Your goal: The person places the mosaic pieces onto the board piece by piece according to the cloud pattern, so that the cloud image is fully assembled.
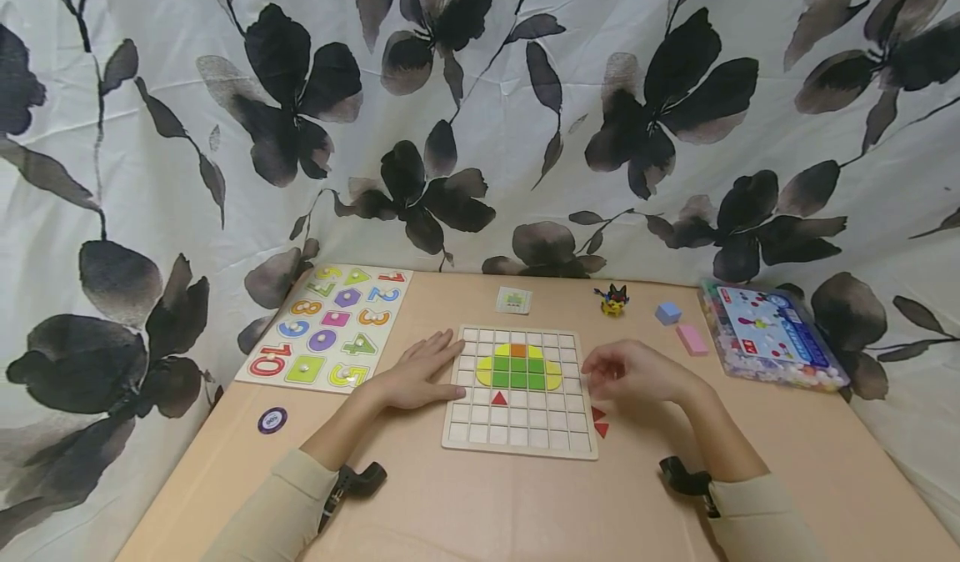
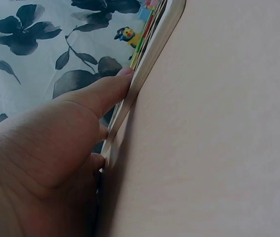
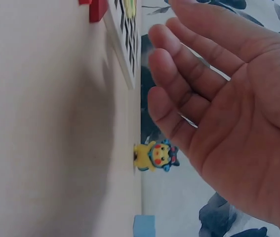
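I am seeing a wooden grid board [image 1: 520, 391] lying in the middle of the tabletop [image 1: 480, 504], with green, yellow and orange tiles [image 1: 519, 368] sitting in its upper cells and one red triangle [image 1: 498, 398] sitting in a cell just below them. Two more red triangles [image 1: 598, 422] are lying on the tabletop just beside the board's right edge. At the far right, a clear plastic box [image 1: 772, 337] is holding small pale and coloured pieces under a printed lid. At the far left, a number puzzle board [image 1: 330, 325] is carrying its coloured numerals and shapes.

My left hand [image 1: 420, 374] is resting flat against the board's left edge, fingers straight and touching the frame, gripping nothing. My right hand [image 1: 630, 373] is hovering just beside the board's right edge with its fingers loosely bent; in the right wrist view the palm is showing bare and released.

A small yellow figurine [image 1: 613, 300], a blue block [image 1: 667, 313] and a pink block [image 1: 692, 338] are sitting behind the right hand.
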`<state>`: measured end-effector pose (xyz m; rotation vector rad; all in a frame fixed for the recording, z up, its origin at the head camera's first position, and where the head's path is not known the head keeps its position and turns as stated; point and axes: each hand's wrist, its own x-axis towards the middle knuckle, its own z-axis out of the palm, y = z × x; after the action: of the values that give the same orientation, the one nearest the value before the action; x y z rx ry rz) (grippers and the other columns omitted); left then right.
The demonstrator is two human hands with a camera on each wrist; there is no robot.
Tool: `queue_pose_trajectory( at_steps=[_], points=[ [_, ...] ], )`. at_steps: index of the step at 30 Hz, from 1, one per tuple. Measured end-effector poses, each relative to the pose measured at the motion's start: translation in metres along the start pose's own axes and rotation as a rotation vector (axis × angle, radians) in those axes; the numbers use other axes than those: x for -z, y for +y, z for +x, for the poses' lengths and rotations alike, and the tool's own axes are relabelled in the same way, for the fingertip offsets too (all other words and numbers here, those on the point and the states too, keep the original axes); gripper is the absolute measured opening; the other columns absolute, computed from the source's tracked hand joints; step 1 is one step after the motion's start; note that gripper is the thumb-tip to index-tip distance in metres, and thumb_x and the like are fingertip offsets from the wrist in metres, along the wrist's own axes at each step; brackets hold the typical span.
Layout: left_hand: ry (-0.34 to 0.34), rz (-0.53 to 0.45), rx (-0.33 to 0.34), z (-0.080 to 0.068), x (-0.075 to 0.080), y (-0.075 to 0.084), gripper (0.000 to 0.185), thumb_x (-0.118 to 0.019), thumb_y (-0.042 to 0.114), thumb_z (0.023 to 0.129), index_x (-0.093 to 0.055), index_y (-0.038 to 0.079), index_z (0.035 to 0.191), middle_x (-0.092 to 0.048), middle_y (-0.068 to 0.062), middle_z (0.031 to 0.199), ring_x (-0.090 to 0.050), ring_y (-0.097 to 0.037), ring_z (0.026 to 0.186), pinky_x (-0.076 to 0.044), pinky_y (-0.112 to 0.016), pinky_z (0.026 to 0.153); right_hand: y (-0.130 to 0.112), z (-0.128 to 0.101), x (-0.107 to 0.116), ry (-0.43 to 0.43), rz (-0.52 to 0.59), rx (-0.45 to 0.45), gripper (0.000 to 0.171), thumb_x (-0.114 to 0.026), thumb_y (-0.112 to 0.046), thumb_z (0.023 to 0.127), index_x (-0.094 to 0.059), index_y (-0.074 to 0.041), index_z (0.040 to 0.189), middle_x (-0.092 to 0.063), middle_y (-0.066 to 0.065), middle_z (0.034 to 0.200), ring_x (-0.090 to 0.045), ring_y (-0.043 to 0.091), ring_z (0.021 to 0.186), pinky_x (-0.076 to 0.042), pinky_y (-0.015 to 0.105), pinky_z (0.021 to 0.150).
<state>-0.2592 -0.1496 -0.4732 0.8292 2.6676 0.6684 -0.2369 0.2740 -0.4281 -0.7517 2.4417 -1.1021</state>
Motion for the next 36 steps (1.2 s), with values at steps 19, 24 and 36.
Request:
queue_pose_trajectory(
  at_steps=[19,24,36],
  points=[
    [0.006,-0.001,-0.013,-0.003,0.003,0.004,0.091,-0.063,0.059,0.098,-0.023,0.015,0.167,-0.006,-0.015,0.176,-0.001,-0.034,0.164,-0.003,-0.055,0.132,0.008,0.0,-0.004,-0.182,-0.007,-0.123,0.016,-0.084,-0.009,0.086,-0.075,-0.01,0.099,-0.065,0.003,0.083,-0.058,0.019,0.08,-0.048,0.023,0.069],
    [0.005,-0.005,-0.007,-0.003,0.004,0.004,0.092,-0.063,0.061,0.097,-0.023,0.017,0.167,-0.005,-0.014,0.176,0.0,-0.032,0.164,-0.002,-0.053,0.132,0.007,0.002,-0.006,-0.169,-0.019,-0.106,0.015,-0.084,-0.007,0.085,-0.073,-0.008,0.095,-0.061,0.002,0.079,-0.056,0.018,0.077,-0.045,0.022,0.067],
    [-0.002,0.008,0.0,-0.002,0.002,0.003,0.093,-0.061,0.064,0.097,-0.022,0.019,0.168,-0.005,-0.012,0.176,0.001,-0.03,0.164,-0.002,-0.052,0.133,0.014,0.002,-0.007,-0.108,-0.047,-0.11,0.015,-0.083,-0.004,0.085,-0.074,-0.009,0.096,-0.061,0.001,0.079,-0.056,0.018,0.077,-0.046,0.022,0.066]
  ],
)
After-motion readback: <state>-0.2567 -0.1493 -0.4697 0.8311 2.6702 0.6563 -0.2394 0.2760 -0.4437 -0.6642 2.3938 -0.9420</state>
